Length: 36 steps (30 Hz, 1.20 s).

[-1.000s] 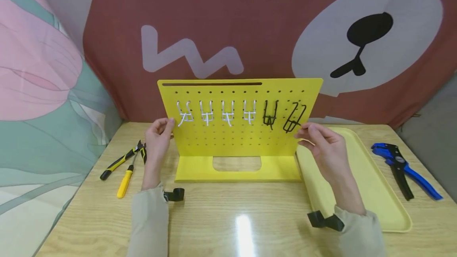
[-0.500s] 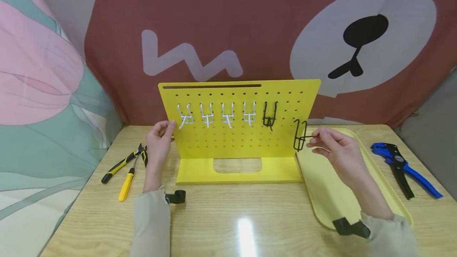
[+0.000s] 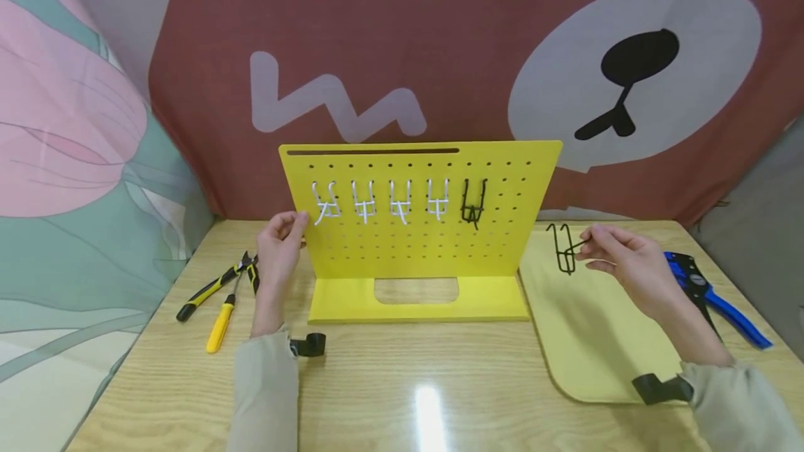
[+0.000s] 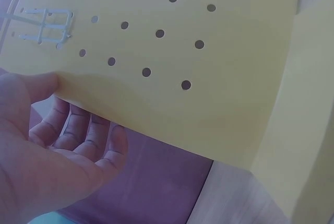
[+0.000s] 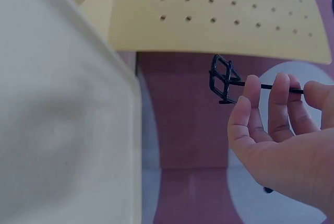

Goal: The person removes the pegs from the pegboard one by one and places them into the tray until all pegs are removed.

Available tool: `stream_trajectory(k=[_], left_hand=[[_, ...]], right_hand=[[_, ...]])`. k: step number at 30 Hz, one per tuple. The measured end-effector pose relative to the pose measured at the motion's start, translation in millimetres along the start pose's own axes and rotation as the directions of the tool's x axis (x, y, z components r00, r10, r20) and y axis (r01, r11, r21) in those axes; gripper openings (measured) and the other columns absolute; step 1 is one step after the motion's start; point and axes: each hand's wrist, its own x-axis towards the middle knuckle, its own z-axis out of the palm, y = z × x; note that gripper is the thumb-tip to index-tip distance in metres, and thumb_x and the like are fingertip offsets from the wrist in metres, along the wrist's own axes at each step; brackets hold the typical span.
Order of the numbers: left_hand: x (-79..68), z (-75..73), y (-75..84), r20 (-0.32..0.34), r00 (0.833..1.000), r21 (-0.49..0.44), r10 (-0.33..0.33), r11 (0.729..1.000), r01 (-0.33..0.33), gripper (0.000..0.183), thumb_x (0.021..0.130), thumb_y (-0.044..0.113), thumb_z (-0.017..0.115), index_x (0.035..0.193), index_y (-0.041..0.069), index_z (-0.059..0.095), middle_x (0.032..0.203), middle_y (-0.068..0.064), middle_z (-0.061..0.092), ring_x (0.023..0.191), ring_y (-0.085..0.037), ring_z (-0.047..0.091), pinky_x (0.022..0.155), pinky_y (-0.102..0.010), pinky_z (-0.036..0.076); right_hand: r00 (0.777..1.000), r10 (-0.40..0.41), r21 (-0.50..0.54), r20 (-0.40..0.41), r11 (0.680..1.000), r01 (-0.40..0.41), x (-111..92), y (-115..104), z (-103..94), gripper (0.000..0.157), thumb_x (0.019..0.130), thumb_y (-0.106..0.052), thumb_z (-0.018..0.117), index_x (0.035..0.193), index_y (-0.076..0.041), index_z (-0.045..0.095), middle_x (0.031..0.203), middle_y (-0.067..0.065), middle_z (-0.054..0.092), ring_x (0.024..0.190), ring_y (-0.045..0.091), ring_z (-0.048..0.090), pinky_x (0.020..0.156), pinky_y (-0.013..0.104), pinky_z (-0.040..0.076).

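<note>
A yellow pegboard (image 3: 402, 250) stands upright on its base in the head view. My left hand (image 3: 279, 250) grips its left edge, with the thumb on the front and the fingers behind in the left wrist view. My right hand (image 3: 631, 264) pinches the stem of a black wire pegboard hook (image 3: 565, 253) between thumb and fingertips, above the yellow tray (image 3: 565, 361) and apart from the board. Several white hooks (image 3: 400, 201) hang in a row on the board, and another black hook (image 3: 474, 204) hangs to their right.
Pliers (image 3: 213, 288) and a yellow-handled screwdriver (image 3: 221, 323) lie on the wooden table (image 3: 370, 389) at the left. A blue and black wire stripper (image 3: 728, 309) lies beyond the tray at the right, partly behind my right arm. A patterned cloth (image 3: 326, 19) hangs behind the board.
My right hand has drawn the black hook off the board's right side and carried it rightward over the tray. My left hand has stayed on the board's edge.
</note>
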Motion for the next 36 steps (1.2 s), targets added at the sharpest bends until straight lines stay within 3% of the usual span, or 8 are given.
stream_trajectory(k=[14,23,36], left_hand=[[-0.2,0.5,-2.9,0.003,1.000,-0.001,0.013,1.000,-0.013,0.034,0.095,0.030,0.060,0.108,-0.002,0.062,0.091,0.005,0.066,0.083,-0.006,0.059,0.073,-0.025,0.052],[0.5,0.9,-1.6,-0.003,1.000,0.000,0.030,1.000,-0.030,0.034,0.096,0.029,0.060,0.108,-0.003,0.061,0.097,-0.006,0.067,0.083,-0.007,0.059,0.073,-0.025,0.053],[1.3,0.1,-2.6,0.011,1.000,0.006,0.013,1.000,-0.013,0.034,0.096,0.029,0.059,0.111,-0.001,0.061,0.106,-0.014,0.066,0.085,-0.009,0.059,0.075,-0.025,0.053]], right_hand=[[0.980,0.194,-0.055,-0.031,0.979,-0.196,37,33,-14.9,0.021,0.099,-0.031,0.052,0.093,-0.019,0.067,0.086,-0.002,0.065,0.079,0.012,0.066,0.067,0.023,0.054],[0.970,0.244,-0.168,0.007,0.956,-0.240,52,47,-16.1,0.021,0.100,-0.035,0.050,0.093,-0.023,0.066,0.085,-0.004,0.063,0.082,0.012,0.067,0.070,0.026,0.054],[0.952,0.304,-0.243,-0.018,0.923,-0.299,58,56,-16.8,0.024,0.101,-0.039,0.046,0.095,-0.022,0.062,0.086,-0.005,0.061,0.082,0.010,0.066,0.073,0.029,0.055]])
